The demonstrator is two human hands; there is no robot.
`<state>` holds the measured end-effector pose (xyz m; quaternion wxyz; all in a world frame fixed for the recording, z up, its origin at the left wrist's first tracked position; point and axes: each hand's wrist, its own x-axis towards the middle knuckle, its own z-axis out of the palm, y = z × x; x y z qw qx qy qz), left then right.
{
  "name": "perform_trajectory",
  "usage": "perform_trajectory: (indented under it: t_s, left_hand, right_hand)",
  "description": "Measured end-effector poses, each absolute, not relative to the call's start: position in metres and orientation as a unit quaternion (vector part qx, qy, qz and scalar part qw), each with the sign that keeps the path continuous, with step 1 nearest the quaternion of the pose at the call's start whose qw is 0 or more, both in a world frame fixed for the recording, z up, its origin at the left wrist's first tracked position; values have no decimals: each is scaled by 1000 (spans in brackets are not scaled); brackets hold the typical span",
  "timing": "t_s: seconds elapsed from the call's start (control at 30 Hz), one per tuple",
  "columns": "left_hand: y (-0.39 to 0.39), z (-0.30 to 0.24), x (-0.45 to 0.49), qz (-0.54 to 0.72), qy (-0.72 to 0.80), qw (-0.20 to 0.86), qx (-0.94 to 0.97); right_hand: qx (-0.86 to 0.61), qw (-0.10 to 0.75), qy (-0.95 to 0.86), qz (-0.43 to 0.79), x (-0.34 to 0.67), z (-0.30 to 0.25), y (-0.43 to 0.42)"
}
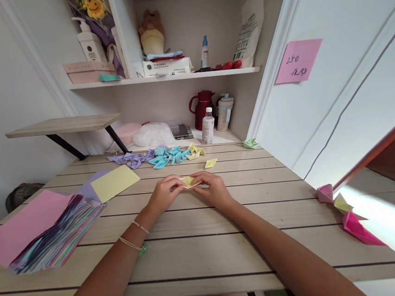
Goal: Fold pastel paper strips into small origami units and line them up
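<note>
Pinching opposite ends of a folded yellow paper (188, 182), the left hand (166, 191) and the right hand (212, 188) were both clamped on it, mid-table. An uneven pull could have torn it or skewed its creases. Just beyond lay a flat yellow piece (210, 163); a forward nudge could have pushed it towards the turquoise folded pieces (170, 156), far left of it.

And here's the yellow paper (188, 182), a small, pale folded piece, dead ahead at twelve o'clock and wider than it is deep! Its ends sit pinched, left hand (166, 192) at nine o'clock, right hand (212, 188) at three, with folds showing across the middle (whether it touches the counter (194, 255), I can't tell).
</note>
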<state>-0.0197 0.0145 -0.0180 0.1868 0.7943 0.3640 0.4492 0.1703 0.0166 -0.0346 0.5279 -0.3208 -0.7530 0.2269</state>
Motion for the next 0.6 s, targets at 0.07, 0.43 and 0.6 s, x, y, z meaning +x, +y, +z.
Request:
perform_trajectory:
  t_s: [0.07,0.43,0.6]
  left_hand:
    - [13,-18,-18,466,362,208,780]
    - [15,-18,-22,453,362,180,795]
    - [13,-19,-21,472,369,216,771]
  right_hand:
    - [-325,535,-731,270,169,-35,16]
    - [-304,518,-706,375,172,-31,16]
    - [-304,517,-717,354,174,-29,15]
